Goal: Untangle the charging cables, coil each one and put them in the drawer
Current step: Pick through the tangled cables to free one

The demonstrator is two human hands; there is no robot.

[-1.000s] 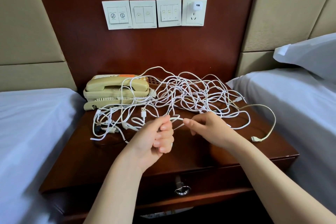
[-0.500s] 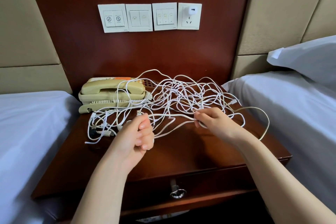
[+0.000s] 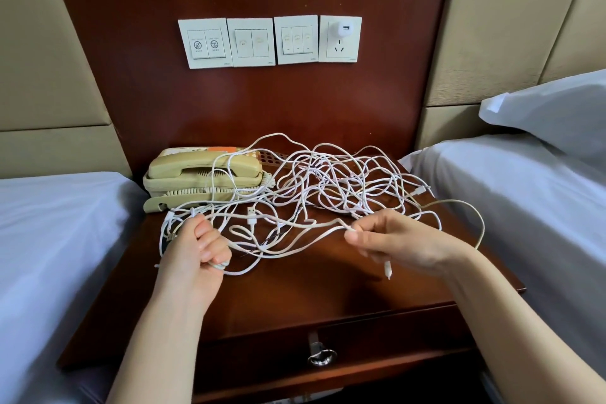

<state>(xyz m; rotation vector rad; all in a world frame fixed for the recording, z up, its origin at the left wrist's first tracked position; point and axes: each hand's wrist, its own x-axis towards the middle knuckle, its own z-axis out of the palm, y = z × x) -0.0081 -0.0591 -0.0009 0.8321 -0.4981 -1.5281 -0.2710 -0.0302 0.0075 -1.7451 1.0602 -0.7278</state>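
A tangle of white charging cables lies spread over the dark wooden nightstand, some loops draped on the phone. My left hand is fisted around cable strands at the tangle's left front. My right hand pinches one cable at the right front, and that cable's plug end dangles below the fingers. A loose USB plug lies between the hands. The drawer under the top is closed, with a metal ring pull.
A beige corded phone sits at the nightstand's back left. Beds with white sheets flank it, left and right. A switch panel and a socket with a white USB charger are on the wall.
My hands have moved apart: the left went further left gripping strands, the right drew a cable rightward so its plug end now hangs free. The camera view tilted slightly.
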